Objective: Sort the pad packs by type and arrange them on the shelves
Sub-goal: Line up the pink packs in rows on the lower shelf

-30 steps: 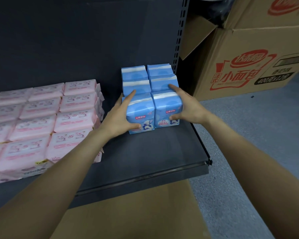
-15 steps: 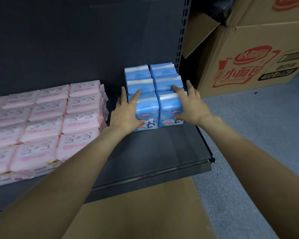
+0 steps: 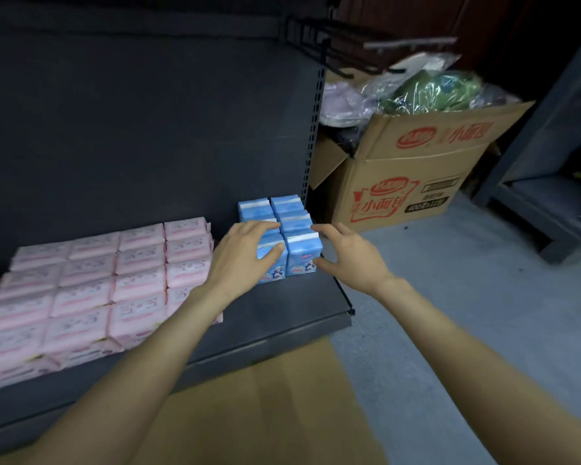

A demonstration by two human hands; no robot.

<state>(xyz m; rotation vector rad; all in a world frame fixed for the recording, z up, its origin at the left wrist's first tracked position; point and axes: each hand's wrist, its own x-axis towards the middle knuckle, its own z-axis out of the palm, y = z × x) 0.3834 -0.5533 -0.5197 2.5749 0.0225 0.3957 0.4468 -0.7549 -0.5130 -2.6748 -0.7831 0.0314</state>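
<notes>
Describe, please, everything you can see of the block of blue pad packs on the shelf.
The blue pad packs stand upright in two columns, three rows deep, on the dark shelf at its right end, against the back panel. They look like glossy plastic wrap, blue with a white band on top and a cartoon print on the front. The left hand lies over the front left pack; the right hand curls loosely beside the front right pack, its thumb at the pack's lower corner. A gap separates them from the pink packs.

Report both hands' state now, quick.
Left hand: open, fingers resting over the front-left blue pad pack.
Right hand: open, loosely curled beside the front-right blue pad pack; contact cannot be told.
</notes>
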